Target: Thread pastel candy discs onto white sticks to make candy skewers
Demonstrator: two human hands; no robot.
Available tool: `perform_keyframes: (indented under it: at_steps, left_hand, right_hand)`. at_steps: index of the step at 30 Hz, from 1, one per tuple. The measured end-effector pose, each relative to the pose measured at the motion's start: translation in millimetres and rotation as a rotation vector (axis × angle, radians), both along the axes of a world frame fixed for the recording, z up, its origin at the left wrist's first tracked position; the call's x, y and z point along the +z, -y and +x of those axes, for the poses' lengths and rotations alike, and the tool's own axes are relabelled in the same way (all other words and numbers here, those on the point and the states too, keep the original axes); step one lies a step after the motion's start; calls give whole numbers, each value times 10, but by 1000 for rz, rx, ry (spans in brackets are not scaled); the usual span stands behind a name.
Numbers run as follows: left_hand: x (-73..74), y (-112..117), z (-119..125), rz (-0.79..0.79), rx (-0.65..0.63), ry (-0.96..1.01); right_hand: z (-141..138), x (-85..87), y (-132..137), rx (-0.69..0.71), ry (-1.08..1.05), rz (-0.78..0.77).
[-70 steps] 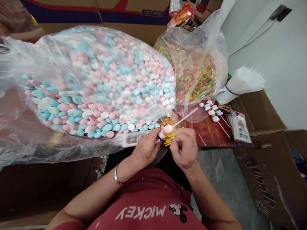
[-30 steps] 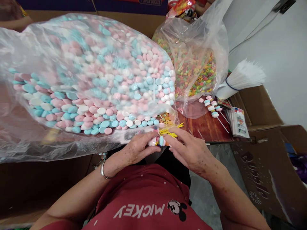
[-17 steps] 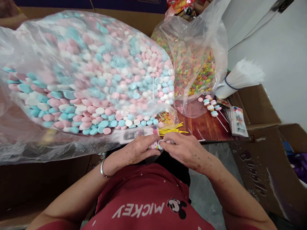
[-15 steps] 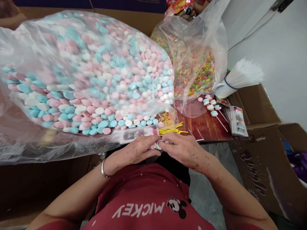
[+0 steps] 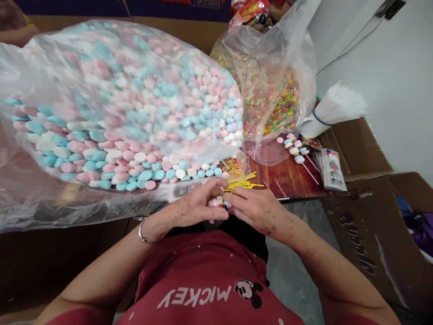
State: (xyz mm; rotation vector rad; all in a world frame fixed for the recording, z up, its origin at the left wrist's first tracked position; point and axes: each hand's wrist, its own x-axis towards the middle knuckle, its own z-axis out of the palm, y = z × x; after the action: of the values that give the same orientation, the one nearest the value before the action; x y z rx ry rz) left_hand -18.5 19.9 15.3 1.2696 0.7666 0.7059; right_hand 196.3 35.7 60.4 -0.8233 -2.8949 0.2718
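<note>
My left hand (image 5: 194, 204) is closed around a small bag of marshmallow candy (image 5: 218, 202), pink, white and blue, partly hidden by the fingers. Pinched at the right end of the same bag is my right hand (image 5: 255, 207), its fingertips touching it. Just beyond the hands lies a bunch of yellow twist ties (image 5: 242, 182) at the table's front edge. A large clear bag of pastel marshmallows (image 5: 149, 104) spreads over the table to the left, with loose pieces along its near side. Orange candy rings (image 5: 232, 166) lie behind the ties.
A clear bag of coloured candy rings (image 5: 270, 99) stands at the back. On the right are marshmallow skewers (image 5: 298, 151), a stack of printed packets (image 5: 333, 169) and a bundle of white sticks (image 5: 334, 110). An open cardboard box (image 5: 363, 225) sits beside the table. Another person's arm (image 5: 16, 34) shows far left.
My left hand's fingers have lifted and spread a little, so more of the candy bag shows. My right hand has stayed close against its end.
</note>
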Motion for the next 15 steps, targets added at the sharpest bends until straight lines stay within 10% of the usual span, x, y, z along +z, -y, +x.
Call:
perform_keyframes:
  at_steps: [6,11,15]
  left_hand:
    - [173,-215,-177,-384,221,377]
    - [99,-155,-44,-290,476,551]
    - [122,-37,277,-169,570,611]
  right_hand:
    - [53,-116,2,-333,-517,-378]
    - [-112,-308,106,-647,-1034,-960]
    - [-373,-494,191,-728,-1185,-1071]
